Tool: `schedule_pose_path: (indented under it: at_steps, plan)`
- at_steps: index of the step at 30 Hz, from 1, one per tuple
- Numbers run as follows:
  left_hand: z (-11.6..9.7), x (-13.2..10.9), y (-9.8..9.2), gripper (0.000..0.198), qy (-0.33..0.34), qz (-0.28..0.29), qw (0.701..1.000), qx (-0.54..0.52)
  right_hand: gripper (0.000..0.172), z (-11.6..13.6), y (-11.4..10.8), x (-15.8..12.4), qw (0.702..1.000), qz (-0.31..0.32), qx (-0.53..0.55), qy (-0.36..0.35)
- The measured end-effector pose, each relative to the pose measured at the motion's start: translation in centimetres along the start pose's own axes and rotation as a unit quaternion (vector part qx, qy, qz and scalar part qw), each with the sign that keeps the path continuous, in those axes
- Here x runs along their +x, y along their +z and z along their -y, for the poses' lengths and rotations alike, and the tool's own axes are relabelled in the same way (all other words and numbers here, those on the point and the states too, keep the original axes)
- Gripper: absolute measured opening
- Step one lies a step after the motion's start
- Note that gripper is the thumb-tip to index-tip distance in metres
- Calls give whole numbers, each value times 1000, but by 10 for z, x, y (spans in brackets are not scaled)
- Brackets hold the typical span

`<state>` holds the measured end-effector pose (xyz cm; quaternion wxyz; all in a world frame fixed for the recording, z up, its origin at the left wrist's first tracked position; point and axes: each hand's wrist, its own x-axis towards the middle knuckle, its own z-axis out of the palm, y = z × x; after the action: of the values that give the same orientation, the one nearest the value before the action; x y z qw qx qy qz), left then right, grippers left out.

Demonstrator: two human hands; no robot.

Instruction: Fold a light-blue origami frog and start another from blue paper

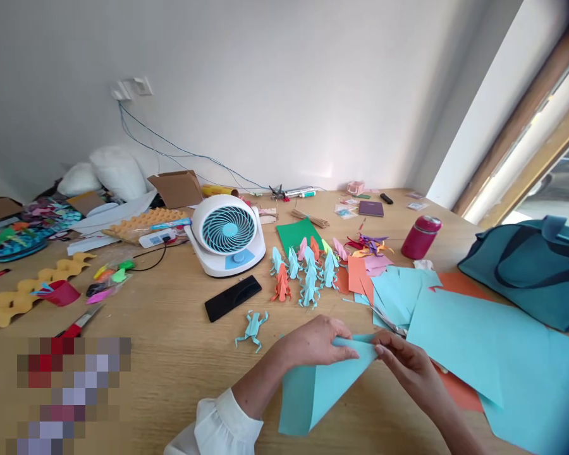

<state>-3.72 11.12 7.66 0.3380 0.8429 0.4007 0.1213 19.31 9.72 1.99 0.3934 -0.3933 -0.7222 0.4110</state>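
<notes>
A sheet of light blue paper (327, 392) is bent over on itself in front of me, just above the wooden table. My left hand (315, 344) grips its upper edge between thumb and fingers. At the sheet's right corner, my right hand (401, 357) pinches the paper with thumb and fingertips. A light blue folded paper frog (253, 328) lies on the table to the left of my left hand. Several more folded paper figures, mostly blue with some orange and pink, stand beyond my hands. Scissors (389, 321) lie just past my right hand, partly on blue paper.
Larger blue sheets (459, 341) and orange paper (462, 388) spread on the right beside a teal bag (531, 272). A red flask (421, 237) stands behind them. A black phone (233, 298) and a white fan (227, 234) sit left of centre. A red-handled knife (80, 322) lies far left.
</notes>
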Motion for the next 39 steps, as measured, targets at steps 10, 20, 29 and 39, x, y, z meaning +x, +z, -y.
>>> schedule_pose_path:
  at_steps: [10, 20, 29, 39]
  plan:
    - [-4, 1, -8, 28, -28, -58, 998, -11, 31, -2, 5, -8, 995, -81, 32, 42]
    - [-5, 1, -10, 24, -59, -62, 996, -15, 22, 1, 2, -8, 992, -118, 42, 32]
    - [-9, -1, -11, 15, -47, -93, 994, -29, 23, 7, -7, -7, 993, -79, 74, 55]
    - [-17, -1, -10, 10, -41, -133, 990, -17, 30, 10, -7, -6, 981, -114, 135, 74]
